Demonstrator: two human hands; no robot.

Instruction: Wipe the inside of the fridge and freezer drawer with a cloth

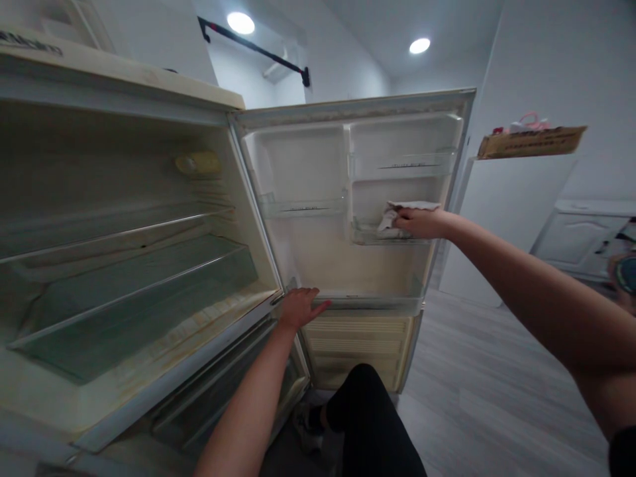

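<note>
My right hand (pixel 422 223) is closed on a white cloth (pixel 387 222) at the middle right shelf bin (pixel 365 235) of the open fridge door (pixel 308 159). Part of the cloth hangs down into the bin, and another part sticks out above my fingers. Lower down, my left hand (pixel 299 307) rests with its fingers apart at the left end of the bottom door bin (pixel 372 305), close to the hinge side. Nothing shows in that hand. Yellowish stains mark the fridge's inner floor (pixel 199 324) to the left.
Glass shelves (pixel 149 278) cross the fridge compartment, and a yellowish lamp cover (pixel 199 163) sits on its side wall. Below, the lower door (pixel 358 338) also stands open. A cardboard box (pixel 531 141) lies on a white cabinet (pixel 511 212) at the right. My bent knee (pixel 365 391) is near the doors.
</note>
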